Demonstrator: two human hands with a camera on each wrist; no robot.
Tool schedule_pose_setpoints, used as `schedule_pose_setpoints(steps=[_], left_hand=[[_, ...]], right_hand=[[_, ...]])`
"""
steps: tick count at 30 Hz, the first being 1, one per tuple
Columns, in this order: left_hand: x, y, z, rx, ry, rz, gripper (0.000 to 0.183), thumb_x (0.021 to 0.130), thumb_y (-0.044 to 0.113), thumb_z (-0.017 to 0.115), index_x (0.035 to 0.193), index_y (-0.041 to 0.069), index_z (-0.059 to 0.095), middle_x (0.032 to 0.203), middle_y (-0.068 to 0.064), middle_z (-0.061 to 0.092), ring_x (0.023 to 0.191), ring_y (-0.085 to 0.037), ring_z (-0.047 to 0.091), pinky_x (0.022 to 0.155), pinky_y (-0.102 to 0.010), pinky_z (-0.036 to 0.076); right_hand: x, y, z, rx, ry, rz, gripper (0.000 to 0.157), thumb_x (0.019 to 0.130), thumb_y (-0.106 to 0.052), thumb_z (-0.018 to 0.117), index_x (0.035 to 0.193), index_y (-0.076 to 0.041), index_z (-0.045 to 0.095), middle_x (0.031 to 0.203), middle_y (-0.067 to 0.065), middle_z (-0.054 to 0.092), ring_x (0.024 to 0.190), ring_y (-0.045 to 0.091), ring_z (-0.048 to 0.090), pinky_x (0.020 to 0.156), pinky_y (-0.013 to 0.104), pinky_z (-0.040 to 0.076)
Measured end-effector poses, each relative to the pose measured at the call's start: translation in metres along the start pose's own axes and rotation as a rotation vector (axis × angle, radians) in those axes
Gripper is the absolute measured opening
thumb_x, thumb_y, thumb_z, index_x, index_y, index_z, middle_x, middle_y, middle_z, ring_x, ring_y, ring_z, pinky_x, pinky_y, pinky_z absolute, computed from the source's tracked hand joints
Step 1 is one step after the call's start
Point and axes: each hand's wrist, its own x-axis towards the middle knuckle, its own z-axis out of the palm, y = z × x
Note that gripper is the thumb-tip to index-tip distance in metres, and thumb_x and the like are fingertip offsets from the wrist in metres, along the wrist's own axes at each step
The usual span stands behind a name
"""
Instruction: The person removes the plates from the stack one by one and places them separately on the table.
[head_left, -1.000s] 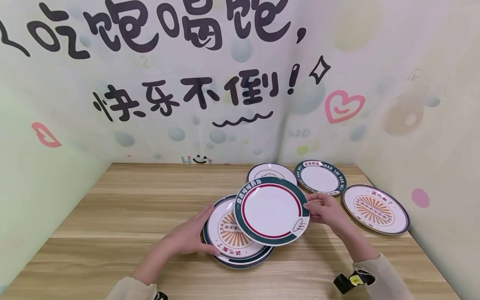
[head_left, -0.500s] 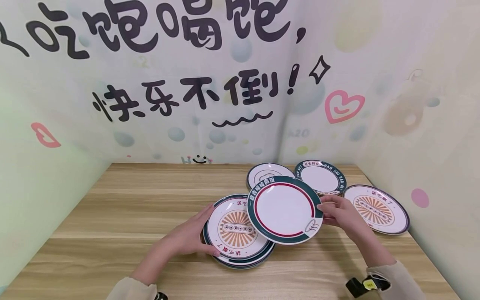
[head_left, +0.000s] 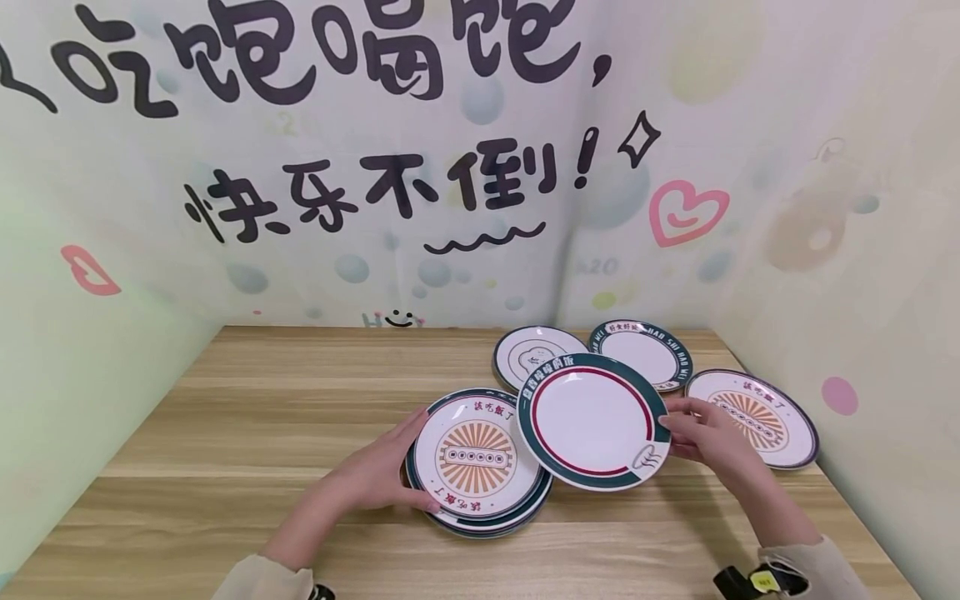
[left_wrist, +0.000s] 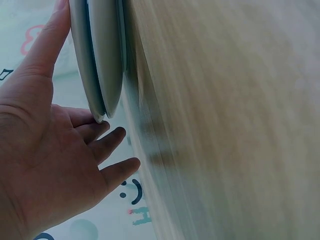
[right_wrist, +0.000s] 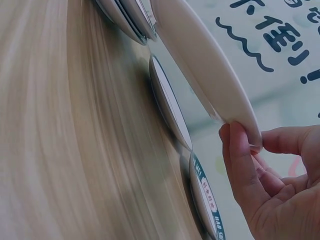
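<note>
While the right hand (head_left: 705, 435) has the red-ringed plate (head_left: 589, 423) in a pinch grip at its 3 o'clock edge, tilted above the counter (head_left: 300, 400) toward 2 o'clock of the plate stack (head_left: 472, 458), the left hand (head_left: 388, 472), fingers loosely spread, touches the stack's 9 o'clock rim, three other plates (head_left: 641, 357) lying between the held plate's 11 and 3 o'clock.

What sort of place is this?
Probably a staged booth rather than a working kitchen: a printed backdrop closes round the table on three sides, and plates lie stacked and spread on it.
</note>
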Motion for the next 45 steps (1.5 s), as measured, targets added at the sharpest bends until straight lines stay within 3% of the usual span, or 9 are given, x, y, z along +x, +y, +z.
schedule_pose_setpoints(steps=[29,45], left_hand=[[-0.001,0.002,-0.001,0.000,0.001,0.003,0.127,0.066,0.060,0.086,0.160,0.008,0.019,0.167,-0.014,0.018,0.152,-0.038,0.026,0.119,-0.058,0.031],[-0.002,0.003,-0.001,-0.008,-0.006,-0.010,0.127,0.066,0.058,0.087,0.160,0.010,0.017,0.168,-0.012,0.016,0.152,-0.038,0.025,0.119,-0.058,0.032]], right_hand=[[-0.010,0.029,-0.030,0.043,0.046,0.034,0.050,0.102,-0.018,0.055,0.136,0.014,0.038,0.087,-0.008,0.070,0.076,0.007,0.070,0.073,0.023,0.061],[-0.011,0.044,-0.037,0.107,0.051,0.046,0.021,0.100,-0.013,0.058,0.116,0.000,0.053,0.082,-0.008,0.069,0.072,0.008,0.069,0.071,0.023,0.061]])
